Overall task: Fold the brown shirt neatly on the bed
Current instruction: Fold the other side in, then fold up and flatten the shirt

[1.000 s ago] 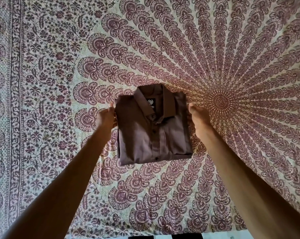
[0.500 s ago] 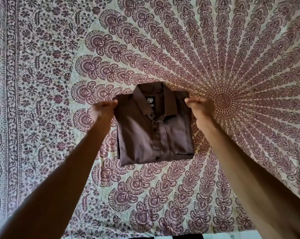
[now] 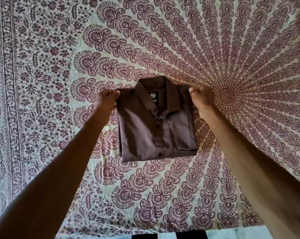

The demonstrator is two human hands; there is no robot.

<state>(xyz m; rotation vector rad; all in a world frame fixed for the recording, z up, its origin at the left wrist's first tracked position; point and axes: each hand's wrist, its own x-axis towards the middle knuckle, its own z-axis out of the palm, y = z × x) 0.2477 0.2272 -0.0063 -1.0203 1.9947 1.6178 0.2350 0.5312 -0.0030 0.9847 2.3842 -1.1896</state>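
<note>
The brown shirt [image 3: 156,128] lies folded into a neat rectangle in the middle of the bed, collar at the far end, button placket facing up, a black label inside the collar. My left hand [image 3: 107,99] pinches the shirt's top left shoulder corner with curled fingers. My right hand [image 3: 201,97] grips the top right shoulder corner the same way. Both arms reach forward from the near edge.
A patterned bedspread [image 3: 232,49] with a maroon mandala print covers the whole bed; its round centre lies just right of the shirt. The bed's near edge [image 3: 180,234] shows at the bottom, with dark and pale stripes below it.
Both hands slid from the shirt's sides up to its top shoulder corners and closed on them. The shirt has stayed in the same place.
</note>
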